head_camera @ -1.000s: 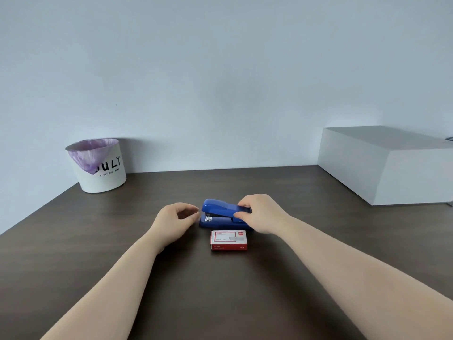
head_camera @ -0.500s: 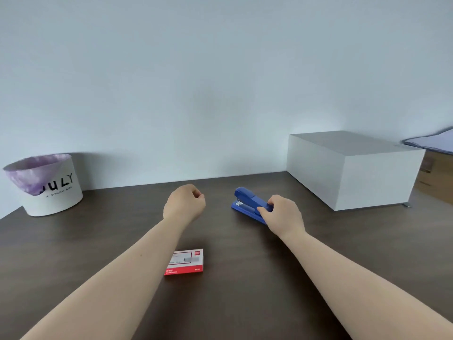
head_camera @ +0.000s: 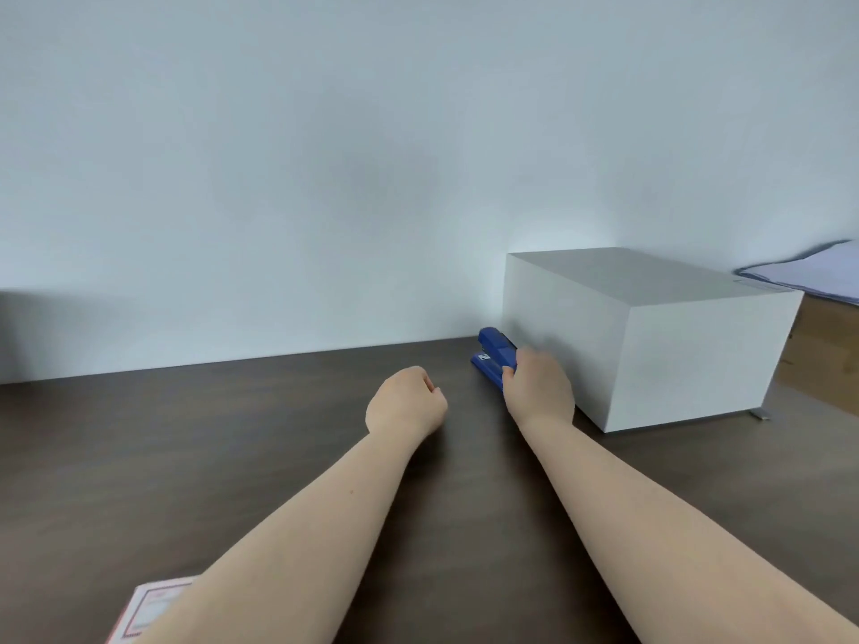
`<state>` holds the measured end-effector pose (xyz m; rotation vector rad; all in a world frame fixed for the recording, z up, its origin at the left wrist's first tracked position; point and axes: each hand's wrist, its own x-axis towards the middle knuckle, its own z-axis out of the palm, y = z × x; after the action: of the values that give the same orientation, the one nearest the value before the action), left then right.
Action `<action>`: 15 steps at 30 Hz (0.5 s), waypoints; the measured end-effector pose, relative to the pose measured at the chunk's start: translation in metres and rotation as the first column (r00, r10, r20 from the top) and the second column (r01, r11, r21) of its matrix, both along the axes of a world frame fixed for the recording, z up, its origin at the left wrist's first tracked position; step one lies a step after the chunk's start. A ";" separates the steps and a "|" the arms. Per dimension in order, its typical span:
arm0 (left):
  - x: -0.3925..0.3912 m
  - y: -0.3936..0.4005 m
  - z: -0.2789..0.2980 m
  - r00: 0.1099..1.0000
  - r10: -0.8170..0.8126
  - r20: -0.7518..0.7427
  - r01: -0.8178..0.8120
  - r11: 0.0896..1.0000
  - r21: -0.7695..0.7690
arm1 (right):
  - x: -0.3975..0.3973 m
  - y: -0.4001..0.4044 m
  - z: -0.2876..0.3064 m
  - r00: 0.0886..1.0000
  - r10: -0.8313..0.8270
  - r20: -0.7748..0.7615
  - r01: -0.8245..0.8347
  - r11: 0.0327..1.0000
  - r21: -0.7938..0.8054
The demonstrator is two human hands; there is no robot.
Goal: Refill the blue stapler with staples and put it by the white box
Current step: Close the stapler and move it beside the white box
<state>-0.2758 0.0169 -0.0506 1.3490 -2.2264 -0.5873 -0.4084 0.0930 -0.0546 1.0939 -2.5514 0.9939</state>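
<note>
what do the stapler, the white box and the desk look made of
Stapler: probably plastic shell, smooth solid blue with a soft sheen; any metal parts are hidden. White box: matte, flat, sharp-edged faces, maybe painted board or card; can't tell which. Desk: dark brown wood-grain surface, likely laminate or veneer, low sheen.

A dark wooden table point(head_camera: 162, 457) meets a pale wall point(head_camera: 325, 155); possibly papers point(head_camera: 818, 271) far right.

Blue stapler point(head_camera: 493, 354); white box point(head_camera: 650, 337); dark woodgrain table point(head_camera: 186, 434); red-bordered carton point(head_camera: 148, 608).
</note>
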 end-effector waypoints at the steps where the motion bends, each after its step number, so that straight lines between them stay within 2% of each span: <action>1: -0.006 -0.003 0.000 1.000 0.000 0.007 0.000 1.000 -0.007 | -0.005 -0.005 0.000 1.000 -0.003 0.009 0.003 1.000 -0.012; 7: -0.030 -0.021 -0.007 0.999 0.001 0.035 0.000 0.999 -0.051 | -0.027 -0.031 -0.001 0.998 -0.038 -0.040 0.037 0.999 -0.026; 10: -0.035 -0.026 -0.008 0.999 0.003 0.034 -0.001 0.998 -0.067 | -0.037 -0.037 0.002 1.000 0.021 -0.019 -0.022 0.999 -0.040; 15: -0.037 -0.030 -0.009 0.999 -0.006 0.032 0.009 0.997 -0.072 | -0.039 -0.045 0.007 0.986 0.094 -0.136 -0.084 0.993 0.078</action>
<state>-0.3131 -0.0130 -0.0595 1.3227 -2.2561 -0.4862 -0.4474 0.0481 -0.0476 1.2598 -2.4633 0.8191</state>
